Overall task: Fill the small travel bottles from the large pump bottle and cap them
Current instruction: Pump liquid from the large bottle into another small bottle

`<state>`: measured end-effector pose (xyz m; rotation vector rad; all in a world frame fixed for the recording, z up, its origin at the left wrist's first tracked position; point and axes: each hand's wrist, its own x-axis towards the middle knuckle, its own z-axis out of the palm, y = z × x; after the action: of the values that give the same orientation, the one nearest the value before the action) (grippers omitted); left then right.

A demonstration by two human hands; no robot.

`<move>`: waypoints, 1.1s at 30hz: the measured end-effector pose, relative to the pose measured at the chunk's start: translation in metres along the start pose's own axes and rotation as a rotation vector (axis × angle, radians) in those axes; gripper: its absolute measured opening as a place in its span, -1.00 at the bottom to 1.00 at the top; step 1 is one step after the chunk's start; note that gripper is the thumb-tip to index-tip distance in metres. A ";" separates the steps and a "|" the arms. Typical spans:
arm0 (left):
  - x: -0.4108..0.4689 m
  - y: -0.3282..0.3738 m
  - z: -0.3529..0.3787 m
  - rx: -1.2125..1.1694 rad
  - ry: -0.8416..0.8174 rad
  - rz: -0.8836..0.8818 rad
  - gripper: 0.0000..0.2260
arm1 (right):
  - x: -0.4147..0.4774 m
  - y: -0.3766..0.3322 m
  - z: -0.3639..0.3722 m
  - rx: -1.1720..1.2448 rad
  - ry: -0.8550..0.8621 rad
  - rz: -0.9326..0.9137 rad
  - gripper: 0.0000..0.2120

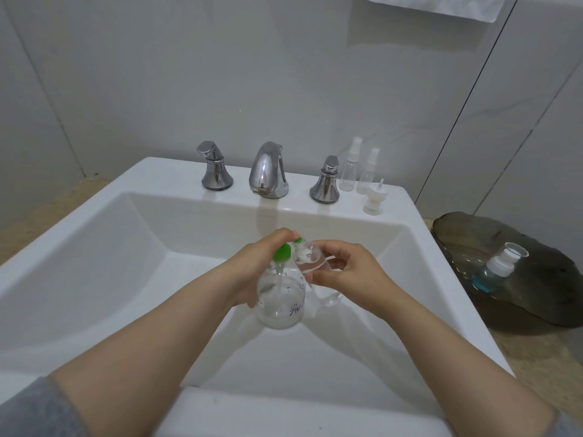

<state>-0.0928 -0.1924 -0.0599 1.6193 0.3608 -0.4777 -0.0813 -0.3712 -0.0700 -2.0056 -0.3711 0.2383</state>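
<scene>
Over the white sink basin (132,247), my left hand (249,269) grips the clear large pump bottle (280,298), fingers curled over its green pump head (283,251). Beside it my right hand (350,272) holds a small clear travel bottle (315,260), tilted with its open neck against the pump's nozzle. Clear liquid sits in the small bottle. Two capped spray travel bottles (358,167) stand on the sink ledge at the back right, with a loose white spray cap (373,200) in front of them.
A chrome faucet (268,171) and two chrome handles (216,167) line the back ledge. On the counter to the right lies a dark leaf-shaped tray (536,247) holding a small bottle of blue liquid (495,272). A white towel (441,4) hangs above.
</scene>
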 end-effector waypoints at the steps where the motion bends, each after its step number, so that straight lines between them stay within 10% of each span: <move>1: 0.000 0.000 0.001 0.002 0.000 0.004 -0.69 | 0.000 0.000 0.000 0.001 0.001 0.001 -0.67; 10: -0.003 0.000 -0.001 -0.010 -0.053 -0.009 -0.64 | 0.000 -0.001 0.000 0.021 0.006 -0.026 -0.67; 17: -0.001 -0.002 -0.002 -0.012 -0.079 -0.030 -0.13 | 0.002 0.001 -0.001 0.039 0.031 -0.037 -0.67; 33: 0.003 -0.002 -0.002 0.027 -0.014 0.018 -0.56 | 0.002 0.003 0.000 0.023 0.005 0.013 -0.68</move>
<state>-0.0912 -0.1905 -0.0635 1.6430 0.3301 -0.4816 -0.0786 -0.3715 -0.0732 -1.9866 -0.3511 0.2448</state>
